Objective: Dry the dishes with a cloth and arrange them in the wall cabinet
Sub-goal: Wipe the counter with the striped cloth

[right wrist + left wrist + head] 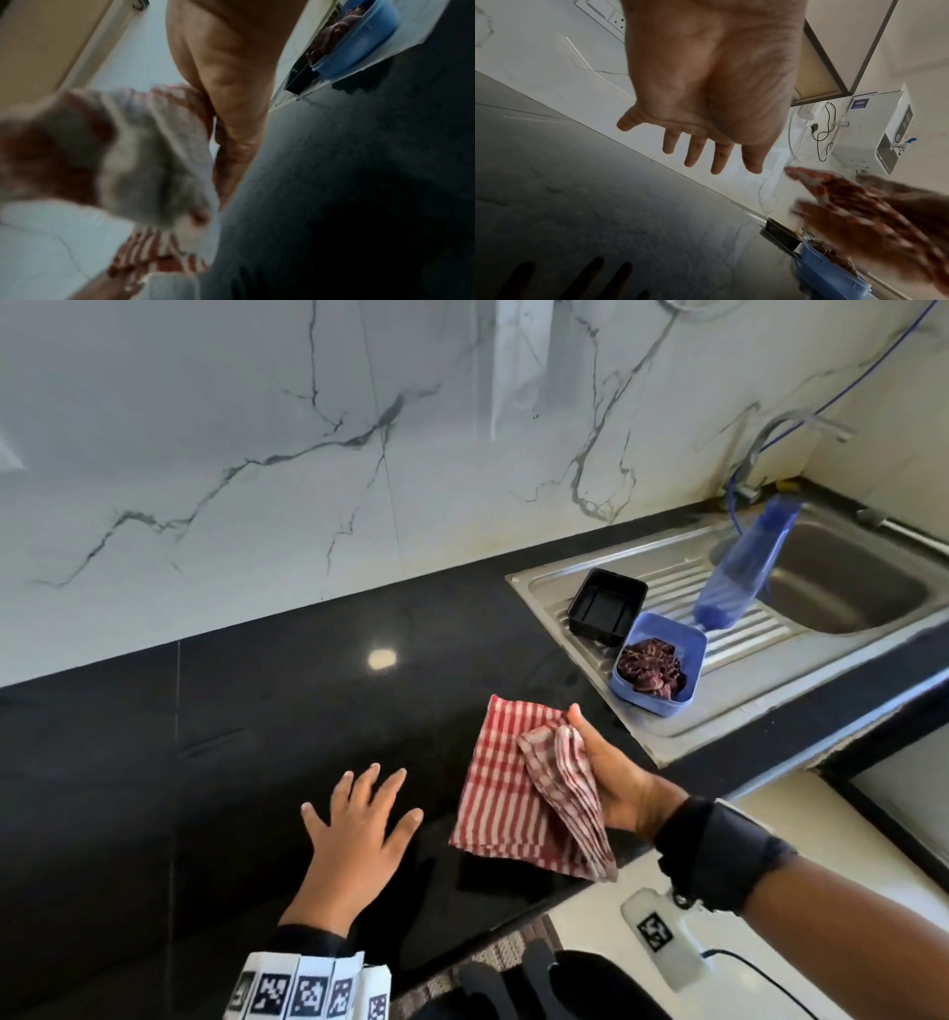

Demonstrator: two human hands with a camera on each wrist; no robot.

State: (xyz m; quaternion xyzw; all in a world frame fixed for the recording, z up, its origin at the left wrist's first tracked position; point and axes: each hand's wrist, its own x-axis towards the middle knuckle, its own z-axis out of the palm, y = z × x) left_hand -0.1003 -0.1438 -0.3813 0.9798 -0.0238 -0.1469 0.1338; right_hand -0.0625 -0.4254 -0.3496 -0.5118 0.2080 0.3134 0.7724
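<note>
A red-and-white checked cloth (506, 793) lies partly flat on the black counter (205, 762). My right hand (613, 778) grips its folded-up right edge, lifted off the counter. In the right wrist view the cloth (154, 162) is a blur beside that hand (231, 85). My left hand (359, 824) hovers spread and empty to the cloth's left, and its palm (706, 91) shows straight fingers. On the sink's drainboard (744, 670) stand a black container (606, 606) and a blue container (688, 670) holding a dark scrubber. A blue bottle (744, 567) leans over the basin edge.
The steel basin (847, 588) and tap (760, 454) sit at the right, against the marble wall. An open wall cabinet (834, 50) hangs above a white water purifier (885, 130). The counter's front edge runs just under my hands.
</note>
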